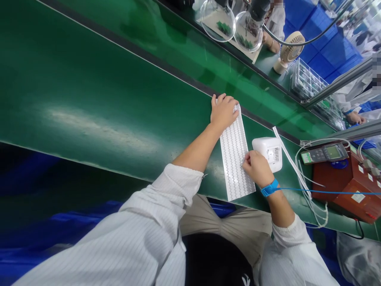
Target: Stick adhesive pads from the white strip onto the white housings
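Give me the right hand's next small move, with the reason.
Perhaps a gentle upward peel at the right edge of the long white patterned sheet: the bare right hand is curled there, while the bare left hand rests across its far end.

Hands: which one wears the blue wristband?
The right hand, at the long edge of the white sheet: its wrist has a blue band; the left hand has none.
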{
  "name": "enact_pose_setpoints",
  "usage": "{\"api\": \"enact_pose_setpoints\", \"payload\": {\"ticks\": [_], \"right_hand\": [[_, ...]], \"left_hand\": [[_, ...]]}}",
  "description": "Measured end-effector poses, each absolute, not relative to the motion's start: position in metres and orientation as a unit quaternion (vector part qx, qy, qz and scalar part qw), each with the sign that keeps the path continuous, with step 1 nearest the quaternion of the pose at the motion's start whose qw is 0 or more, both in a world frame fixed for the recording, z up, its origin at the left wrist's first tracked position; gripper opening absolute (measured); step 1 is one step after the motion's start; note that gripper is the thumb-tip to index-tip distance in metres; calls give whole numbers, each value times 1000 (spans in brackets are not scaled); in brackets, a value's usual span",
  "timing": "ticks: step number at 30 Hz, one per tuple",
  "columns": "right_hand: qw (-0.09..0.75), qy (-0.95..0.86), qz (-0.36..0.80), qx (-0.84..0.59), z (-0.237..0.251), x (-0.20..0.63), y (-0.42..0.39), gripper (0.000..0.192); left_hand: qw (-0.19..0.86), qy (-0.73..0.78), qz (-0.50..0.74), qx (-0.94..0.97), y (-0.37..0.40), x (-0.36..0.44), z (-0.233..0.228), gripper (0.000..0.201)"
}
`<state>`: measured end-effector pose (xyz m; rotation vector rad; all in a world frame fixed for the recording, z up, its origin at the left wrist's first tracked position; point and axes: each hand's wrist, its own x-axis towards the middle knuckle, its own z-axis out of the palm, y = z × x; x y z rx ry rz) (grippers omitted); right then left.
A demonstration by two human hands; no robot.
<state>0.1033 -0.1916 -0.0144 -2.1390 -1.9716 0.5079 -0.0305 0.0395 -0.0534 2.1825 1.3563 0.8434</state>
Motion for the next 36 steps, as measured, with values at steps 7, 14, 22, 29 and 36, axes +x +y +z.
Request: {"api": "enact_pose_setpoints", "payload": {"ticks": [7, 14, 22, 29, 36], "right_hand": [[242, -693, 185, -653, 19, 125, -206, 10], [297, -754, 107, -576, 43, 208, -159, 10], [304, -800, 111, -505, 16, 203, -154, 12], [319, -793, 98, -510, 16, 192, -161, 17], [328, -790, 91, -510, 17, 186, -163, 20]], "left_hand": [[217, 483, 337, 778, 44, -31, -62, 35], [286, 302, 462, 783, 7, -10, -34, 31], [462, 109, 306, 825, -21, -3, -41, 23], [472, 116, 296, 822, -19, -10, -34, 23], [477, 111, 292, 822, -21, -14, -29, 24]]}}
